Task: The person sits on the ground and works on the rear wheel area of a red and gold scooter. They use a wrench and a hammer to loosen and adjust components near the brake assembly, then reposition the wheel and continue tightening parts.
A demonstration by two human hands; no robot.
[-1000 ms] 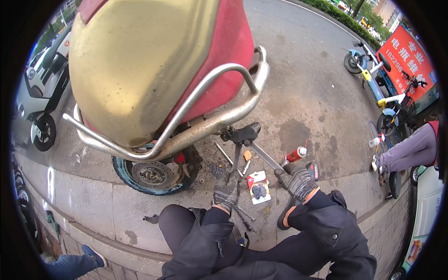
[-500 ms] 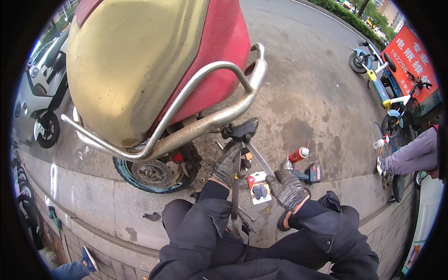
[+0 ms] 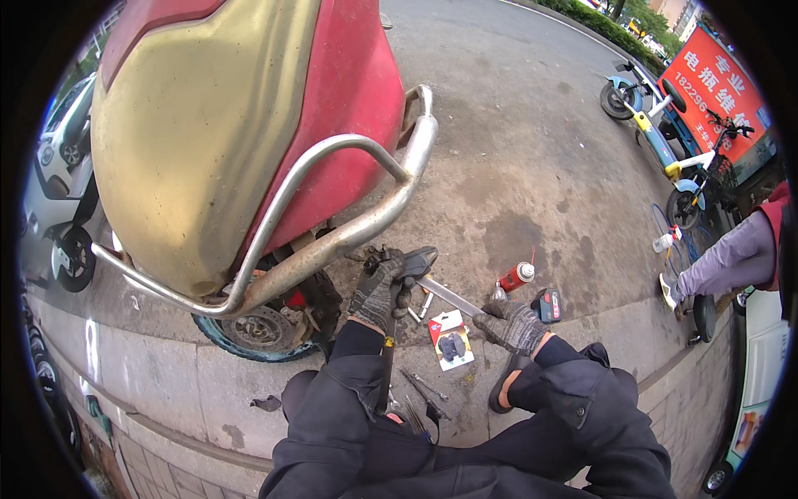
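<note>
My gloved left hand [image 3: 374,291] is closed around a dark mechanical part [image 3: 416,263] below the scooter's metal rear bar [image 3: 349,237]. My gloved right hand [image 3: 511,324] grips a long flat steel tool [image 3: 450,298] that reaches up to that part. A second long tool [image 3: 386,373] stands below my left hand, partly hidden by my sleeve. The gold and red scooter [image 3: 199,141] has a wheel with a brake disc [image 3: 258,329] showing. On the ground lie a carded package [image 3: 451,345], a red spray can [image 3: 515,277], a power tool [image 3: 546,306] and several small tools [image 3: 428,391].
A person in grey trousers [image 3: 731,254] is at the right, beside a white spray bottle [image 3: 663,242]. Bikes [image 3: 686,208] stand by a red sign [image 3: 715,58]. White scooters [image 3: 71,249] are parked at the left. A pavement step [image 3: 220,445] runs behind me.
My left hand has moved up onto the dark part, away from the lower end of its long tool. The dark part sits lower in the picture, and the view has shifted.
</note>
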